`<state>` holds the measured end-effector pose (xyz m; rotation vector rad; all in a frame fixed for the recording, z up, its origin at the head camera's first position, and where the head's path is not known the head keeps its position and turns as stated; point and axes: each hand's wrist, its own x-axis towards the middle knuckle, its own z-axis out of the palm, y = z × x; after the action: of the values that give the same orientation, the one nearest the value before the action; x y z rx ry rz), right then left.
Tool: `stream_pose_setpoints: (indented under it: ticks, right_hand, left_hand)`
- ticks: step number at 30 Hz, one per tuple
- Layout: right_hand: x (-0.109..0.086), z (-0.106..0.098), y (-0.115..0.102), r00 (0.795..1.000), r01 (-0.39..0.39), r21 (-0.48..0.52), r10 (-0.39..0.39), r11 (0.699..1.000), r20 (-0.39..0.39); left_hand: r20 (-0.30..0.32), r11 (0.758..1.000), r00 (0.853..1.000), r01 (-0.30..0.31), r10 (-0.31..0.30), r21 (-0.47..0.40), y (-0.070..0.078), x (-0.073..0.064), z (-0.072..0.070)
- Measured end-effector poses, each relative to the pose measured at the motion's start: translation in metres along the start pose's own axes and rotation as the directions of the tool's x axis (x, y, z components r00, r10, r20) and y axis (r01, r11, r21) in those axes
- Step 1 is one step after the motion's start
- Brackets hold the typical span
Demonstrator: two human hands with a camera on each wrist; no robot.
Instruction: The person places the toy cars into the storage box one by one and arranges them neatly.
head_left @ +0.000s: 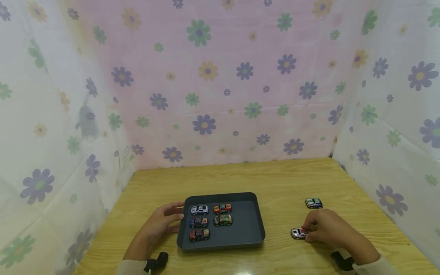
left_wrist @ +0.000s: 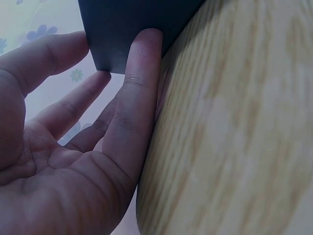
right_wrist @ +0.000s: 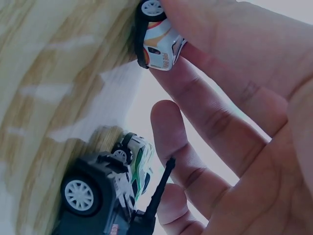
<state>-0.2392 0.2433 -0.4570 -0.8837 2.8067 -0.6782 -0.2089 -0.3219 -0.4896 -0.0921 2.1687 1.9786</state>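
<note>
My right hand [head_left: 328, 229] pinches a small white and red toy car [head_left: 299, 233] between thumb and fingers, low over the table. In the right wrist view that toy car [right_wrist: 164, 46] shows its white wheel and orange markings. Beyond the hand stands a green and white toy car [head_left: 314, 203]. Close under the fingers in the right wrist view is a dark toy vehicle [right_wrist: 93, 191] with a thin black rod. My left hand [head_left: 159, 223] rests at the left side of a dark grey tray [head_left: 242, 225], its fingertips touching the outer wall [left_wrist: 115, 36].
Several toy cars stand in two columns in the tray's left part, among them a white one [head_left: 199, 210], a red and yellow one [head_left: 222, 208] and a green one [head_left: 223, 220]. Flowered cloth [head_left: 220, 88] walls in the wooden table [head_left: 282, 183] on three sides.
</note>
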Motion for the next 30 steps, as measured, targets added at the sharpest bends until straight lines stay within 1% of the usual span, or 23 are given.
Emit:
stream_pose_setpoints:
  ticks: [6, 13, 20, 25, 30]
  right_hand:
    - [0.004, 0.007, -0.007, 1.000, -0.009, 0.008, 0.009, 1.000, -0.017]
    - [0.014, 0.014, -0.020, 1.000, -0.002, 0.048, 0.002, 0.999, -0.005]
    - [0.017, 0.014, -0.025, 1.000, -0.009, 0.037, 0.008, 0.999, 0.011]
    - [0.019, 0.013, -0.024, 0.999, -0.022, 0.084, 0.018, 0.996, 0.040]
    - [0.023, 0.007, -0.030, 1.000, 0.005, 0.091, -0.008, 0.996, 0.028]
  left_hand:
    - [0.003, 1.000, 1.000, 0.003, -0.003, 0.006, 0.000, 0.001, -0.002]
    - [0.004, 1.000, 1.000, 0.003, -0.003, 0.010, 0.000, 0.002, -0.001]
    - [0.006, 1.000, 1.000, 0.003, -0.003, 0.002, -0.002, 0.002, 0.000]
    - [0.006, 1.000, 1.000, 0.008, -0.008, -0.006, -0.003, 0.003, 0.000]
    - [0.004, 1.000, 1.000, 0.002, -0.002, -0.012, -0.003, 0.003, 0.000]
